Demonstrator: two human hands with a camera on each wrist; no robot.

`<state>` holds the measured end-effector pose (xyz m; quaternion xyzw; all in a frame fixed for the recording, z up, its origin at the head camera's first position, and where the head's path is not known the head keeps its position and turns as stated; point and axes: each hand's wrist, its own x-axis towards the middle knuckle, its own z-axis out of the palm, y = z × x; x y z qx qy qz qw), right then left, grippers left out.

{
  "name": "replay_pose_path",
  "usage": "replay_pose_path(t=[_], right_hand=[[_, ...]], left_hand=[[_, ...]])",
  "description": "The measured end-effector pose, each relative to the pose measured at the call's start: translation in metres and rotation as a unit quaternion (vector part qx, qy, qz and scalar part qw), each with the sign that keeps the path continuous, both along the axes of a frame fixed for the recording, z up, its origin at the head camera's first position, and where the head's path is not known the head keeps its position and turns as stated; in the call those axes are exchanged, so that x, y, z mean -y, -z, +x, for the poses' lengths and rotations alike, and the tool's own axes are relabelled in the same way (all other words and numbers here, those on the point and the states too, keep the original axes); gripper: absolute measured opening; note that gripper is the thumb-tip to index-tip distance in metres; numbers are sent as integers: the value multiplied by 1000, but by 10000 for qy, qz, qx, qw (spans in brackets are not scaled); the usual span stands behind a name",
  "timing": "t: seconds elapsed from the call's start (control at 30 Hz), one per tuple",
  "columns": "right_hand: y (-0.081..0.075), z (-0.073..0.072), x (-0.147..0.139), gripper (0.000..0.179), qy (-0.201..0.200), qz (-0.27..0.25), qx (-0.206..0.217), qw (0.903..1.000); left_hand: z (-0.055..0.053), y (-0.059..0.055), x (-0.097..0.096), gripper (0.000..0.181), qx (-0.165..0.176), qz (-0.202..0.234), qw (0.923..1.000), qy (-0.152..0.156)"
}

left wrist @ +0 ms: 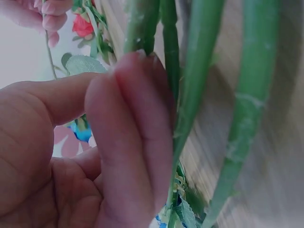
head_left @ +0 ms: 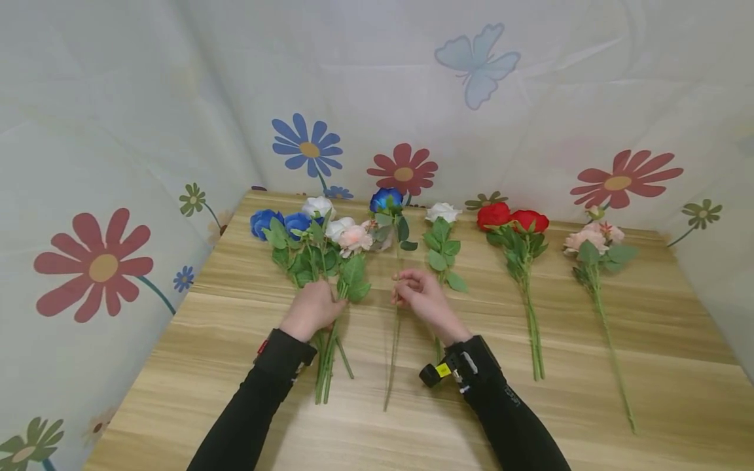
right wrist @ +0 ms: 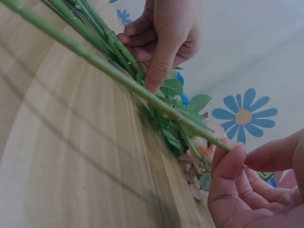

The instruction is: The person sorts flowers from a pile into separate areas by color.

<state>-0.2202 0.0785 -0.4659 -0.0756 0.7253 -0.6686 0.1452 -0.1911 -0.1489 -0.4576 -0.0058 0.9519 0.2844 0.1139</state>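
Observation:
My left hand (head_left: pixel 312 307) grips the stems (head_left: pixel 327 373) of a mixed bunch of artificial flowers. Blue roses (head_left: pixel 266 224), white roses (head_left: pixel 318 207) and a pale pink flower (head_left: pixel 355 240) spread out beyond it, with green leaves between. To the right, my right hand (head_left: pixel 429 299) pinches the thin stem of a single blue rose (head_left: pixel 386 199) between thumb and fingertips. That green stem (right wrist: pixel 107 69) runs slantwise above the wooden table in the right wrist view. Up close in the left wrist view, my left fingertips (left wrist: pixel 142 66) meet several thick green stems (left wrist: pixel 199 57).
A white rose (head_left: pixel 443 212) lies just beyond my right hand, its stem partly under the wrist. Farther right on the wooden table (head_left: pixel 565 405) are red roses (head_left: pixel 493 216) and a pale pink flower stem (head_left: pixel 615 373). A flower-printed cloth (head_left: pixel 365 85) hangs behind the table.

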Motion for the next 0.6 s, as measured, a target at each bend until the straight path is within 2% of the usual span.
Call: replay_pose_path(t=[0.1, 0.33, 0.6], right_hand=[[4, 0, 2, 29, 56, -69, 63, 9999], [8, 2, 12, 31, 167, -258, 466, 9984], [12, -2, 25, 31, 230, 21, 553, 9982]], left_hand=[[0, 3, 6, 59, -43, -8, 10000, -79], [0, 2, 20, 56, -92, -184, 9997, -159], [2, -1, 39, 52, 16, -305, 9992, -244]])
